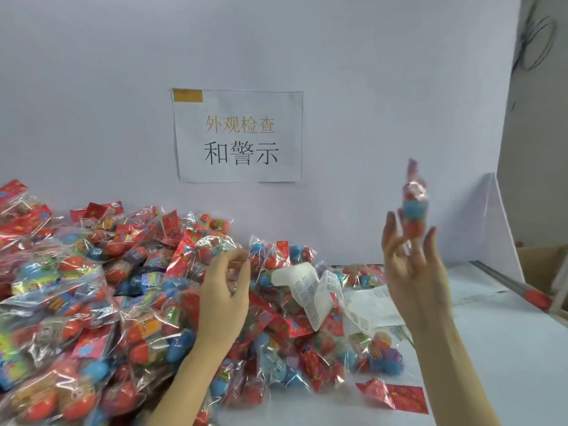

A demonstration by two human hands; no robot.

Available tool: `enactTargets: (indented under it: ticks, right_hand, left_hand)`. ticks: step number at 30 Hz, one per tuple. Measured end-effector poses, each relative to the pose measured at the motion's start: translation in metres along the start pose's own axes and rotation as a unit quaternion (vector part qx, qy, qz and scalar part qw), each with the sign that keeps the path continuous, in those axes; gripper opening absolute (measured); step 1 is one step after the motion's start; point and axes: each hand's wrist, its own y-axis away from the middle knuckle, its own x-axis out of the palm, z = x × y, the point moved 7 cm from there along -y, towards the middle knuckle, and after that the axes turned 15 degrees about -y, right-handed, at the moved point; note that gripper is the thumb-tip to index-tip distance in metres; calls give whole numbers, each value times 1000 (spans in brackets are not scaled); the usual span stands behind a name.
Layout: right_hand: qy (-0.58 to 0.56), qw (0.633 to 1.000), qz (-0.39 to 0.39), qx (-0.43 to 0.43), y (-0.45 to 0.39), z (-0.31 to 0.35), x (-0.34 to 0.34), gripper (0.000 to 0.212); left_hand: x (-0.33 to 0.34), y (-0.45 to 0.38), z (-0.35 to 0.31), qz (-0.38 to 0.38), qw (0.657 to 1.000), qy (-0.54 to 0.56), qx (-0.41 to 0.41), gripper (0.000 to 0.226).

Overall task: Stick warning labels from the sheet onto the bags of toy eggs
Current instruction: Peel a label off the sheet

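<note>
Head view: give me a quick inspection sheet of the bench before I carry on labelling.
Surface: white table, bare at the right.
Job's things: pile of bagged toy eggs fills the left and centre; curled label sheet lies on the bags; one bag is blurred in the air above the right hand.
Clutter: loose red header card at the front; printed paper behind the right hand.
Hands: left hand over the pile, fingers loosely curled, nothing plainly held; right hand raised, fingers straight.
Cables: dark wire loop, upper right.
Surroundings: white wall with a taped sign; cardboard box at the right edge.
</note>
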Motion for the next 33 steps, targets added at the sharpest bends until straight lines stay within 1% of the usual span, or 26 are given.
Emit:
enactTargets:
  ticks: [1, 2, 3, 5, 6, 7, 11, 14, 16, 18, 20, 22, 23, 25, 27, 29, 31, 33]
  right_hand:
    - [-131, 991, 34, 17, 5, 9, 3, 48]
    - [-213, 975, 58, 38, 9, 14, 7, 57]
    - [-244, 966, 66, 53, 11, 15, 8, 61]
    - [-222, 973, 40, 53, 11, 10, 3, 55]
    - [-200, 978, 25, 51, 9, 6, 1, 51]
    - [-179, 982, 12, 55, 7, 1, -1, 49]
    - [-68, 993, -35, 93, 2, -27, -11, 44]
    - [15, 990, -42, 132, 1, -50, -18, 42]
    - [78, 983, -35, 161, 1, -66, -20, 40]
    - [133, 971, -15, 197, 5, -82, -20, 42]
    - [186, 955, 4, 232, 9, -95, -23, 46]
    - [245, 938, 12, 247, 13, -106, -27, 48]
    - [279, 930, 12, 240, 14, -110, -29, 50]
    - [349, 917, 5, 194, 15, -114, -33, 53]
    - [408, 900, 6, 153, 17, -117, -33, 55]
    - [460, 875, 22, 147, 19, -120, -30, 51]
    - [505, 849, 38, 149, 21, -122, -27, 47]
    - [521, 840, 45, 142, 22, -123, -25, 47]
  left_hand:
    - [1, -1, 2, -15, 996, -83, 15, 26]
    - [5, -4, 4, -10, 985, -173, 18, 34]
    - [11, -5, 10, 19, 967, -253, 9, 41]
    - [23, -5, 20, 87, 926, -368, -4, 58]
    - [26, -3, 23, 107, 912, -396, 3, 65]
    - [27, -2, 24, 110, 908, -404, 10, 68]
    - [17, -1, 17, 66, 924, -376, 17, 59]
    - [13, -2, 13, 47, 941, -334, 10, 60]
    - [7, -3, 7, 16, 964, -265, 17, 51]
    - [-2, -3, 0, -35, 984, -173, 38, 37]
    - [-12, -2, -8, -81, 991, -98, 51, 31]
    - [-17, -1, -14, -90, 994, -30, 53, 32]
    - [-18, 0, -15, -84, 995, 6, 51, 32]
    - [-17, 1, -15, -55, 995, 74, 32, 30]
    - [-14, 1, -12, -24, 993, 115, 3, 27]
    - [-11, 0, -9, 5, 989, 149, -17, 23]
    - [-4, 1, -9, 52, 980, 188, -24, 20]
    - [6, 4, -12, 112, 970, 215, -10, 20]
